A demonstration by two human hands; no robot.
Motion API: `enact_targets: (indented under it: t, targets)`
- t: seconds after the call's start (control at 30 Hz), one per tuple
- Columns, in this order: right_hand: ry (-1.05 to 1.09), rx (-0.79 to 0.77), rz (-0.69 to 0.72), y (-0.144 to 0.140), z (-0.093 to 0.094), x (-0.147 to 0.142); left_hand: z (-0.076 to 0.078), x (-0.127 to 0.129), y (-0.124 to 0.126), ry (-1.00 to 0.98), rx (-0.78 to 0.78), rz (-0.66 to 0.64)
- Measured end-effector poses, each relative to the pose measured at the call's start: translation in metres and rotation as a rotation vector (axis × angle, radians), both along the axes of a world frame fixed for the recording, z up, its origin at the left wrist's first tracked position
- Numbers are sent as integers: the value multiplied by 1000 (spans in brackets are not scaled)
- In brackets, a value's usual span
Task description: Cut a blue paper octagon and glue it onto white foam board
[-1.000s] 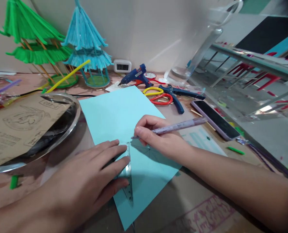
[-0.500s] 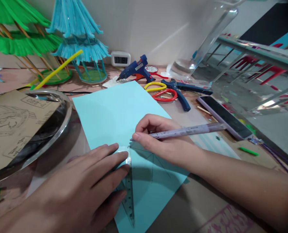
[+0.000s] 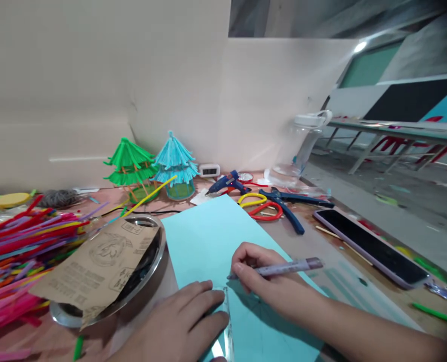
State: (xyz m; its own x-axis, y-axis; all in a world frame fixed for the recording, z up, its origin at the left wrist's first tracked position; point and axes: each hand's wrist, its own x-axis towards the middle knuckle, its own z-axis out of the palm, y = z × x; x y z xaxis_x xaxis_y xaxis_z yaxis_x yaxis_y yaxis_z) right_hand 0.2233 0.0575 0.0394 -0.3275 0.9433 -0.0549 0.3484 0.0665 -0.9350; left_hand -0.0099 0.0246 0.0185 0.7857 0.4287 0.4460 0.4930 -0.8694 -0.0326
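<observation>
My right hand (image 3: 268, 281) grips a pale purple pen (image 3: 291, 266), its tip resting on a light blue sheet of paper (image 3: 208, 241) on the table. My left hand (image 3: 178, 327) lies flat, fingers pressing a clear plastic triangle ruler (image 3: 227, 327) onto the sheet just left of the pen tip. Faint pencil lines show on the paper under my right hand. The bottom frame edge cuts off the ruler's lower part and my left wrist.
A metal dish (image 3: 148, 271) under brown sandpaper (image 3: 98, 266) sits left. Coloured pipe cleaners (image 3: 15, 246) pile far left. Green (image 3: 128, 168) and blue (image 3: 174, 163) pagoda models, a glue gun (image 3: 225, 183), scissors (image 3: 261, 208), pliers (image 3: 287, 206), a phone (image 3: 374, 246) and a clear jug (image 3: 302, 146) lie behind.
The view has tilted upward and pulled back, so the hands sit low in frame. Both hands keep the same hold on the ruler and the pen.
</observation>
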Motion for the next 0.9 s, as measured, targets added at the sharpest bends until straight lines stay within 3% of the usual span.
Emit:
enact_targets:
  t: [0.37,0.63,0.9]
  targets:
    - [-11,42,45,-1,-2,3,-11,-3,7,23,-57,-80]
    - [-104,55,41,-1,-3,3,-19,2,10,-23,22,-52]
    - [24,31,38,-1,-6,4,-18,5,10,-14,-33,-81]
